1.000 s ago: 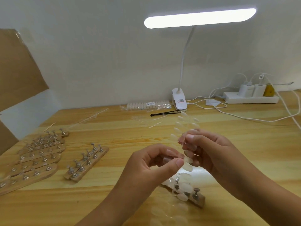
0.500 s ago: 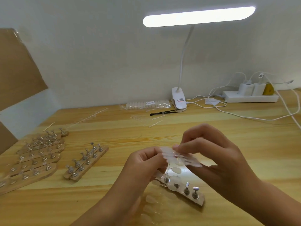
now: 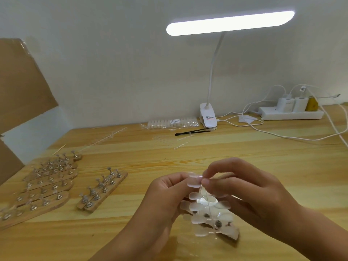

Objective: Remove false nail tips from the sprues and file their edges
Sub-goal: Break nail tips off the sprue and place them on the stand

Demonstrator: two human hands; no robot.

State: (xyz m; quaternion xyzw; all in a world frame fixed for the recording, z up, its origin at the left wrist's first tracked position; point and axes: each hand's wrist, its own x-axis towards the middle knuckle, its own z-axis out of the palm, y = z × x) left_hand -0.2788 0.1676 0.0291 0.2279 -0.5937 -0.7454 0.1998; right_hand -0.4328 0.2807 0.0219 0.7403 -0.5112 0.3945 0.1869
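A clear sprue (image 3: 204,206) with several translucent false nail tips hangs between my hands over the wooden table. My left hand (image 3: 165,194) pinches the top nail tip (image 3: 194,182) between thumb and fingers. My right hand (image 3: 243,187) pinches the sprue's stem right beside that tip. Under the sprue lies a wooden holder strip (image 3: 226,230) with metal pegs, partly hidden by the tips.
Wooden peg strips lie at the left (image 3: 43,185) and centre-left (image 3: 102,191). A bag of nail tips (image 3: 173,123), a black tool (image 3: 192,131) and bare sprues (image 3: 175,141) lie at the back. A clip lamp (image 3: 208,117), power strip (image 3: 290,113) and cables stand behind.
The sprue swung from pointing up and away to hanging down between my hands. Both hands lowered and closed in, and my left hand now pinches the top tip.
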